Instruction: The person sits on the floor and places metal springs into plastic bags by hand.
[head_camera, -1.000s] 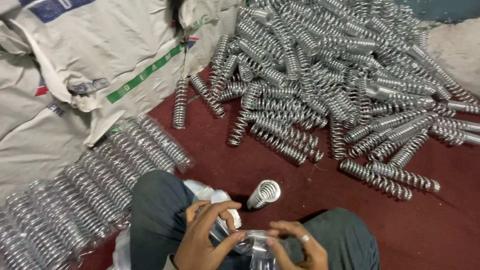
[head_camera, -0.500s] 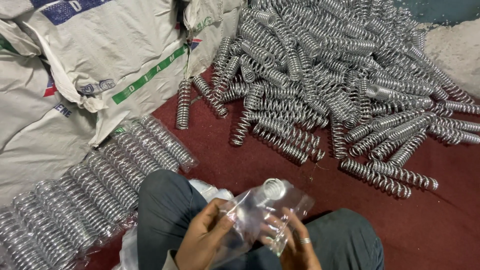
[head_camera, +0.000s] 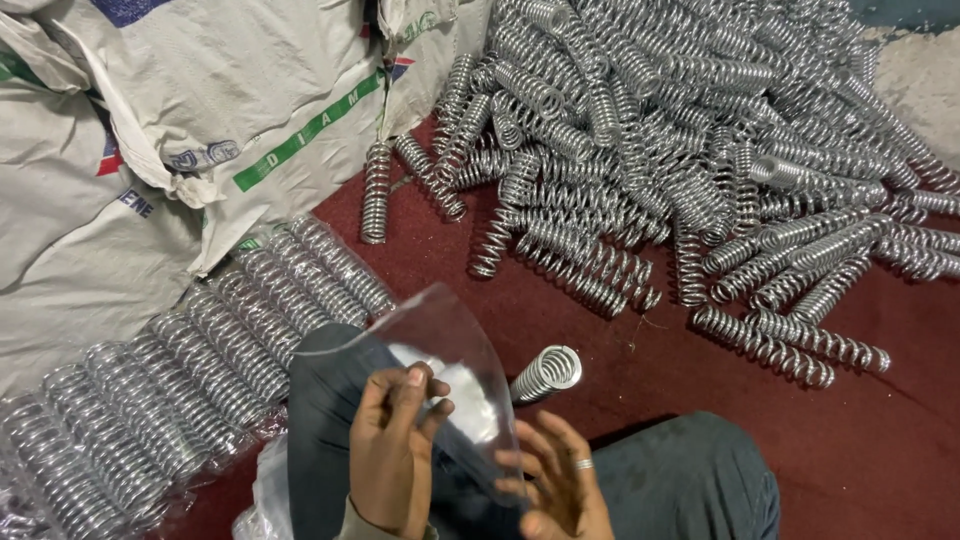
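Note:
My left hand pinches the edge of a clear plastic bag held up over my lap. My right hand, with a ring on one finger, rests spread against the bag's lower right side. A single shiny metal coil spring stands tilted between my knees, just right of the bag. The bag looks flat, and I cannot see anything inside it.
A big heap of loose metal springs covers the red floor ahead and to the right. A row of springs wrapped in clear plastic lies at my left. White woven sacks stand behind them.
The crumpled bag has been lifted and spread open into a flat sheet in front of me. My hands moved apart along it. The view shifted slightly downward.

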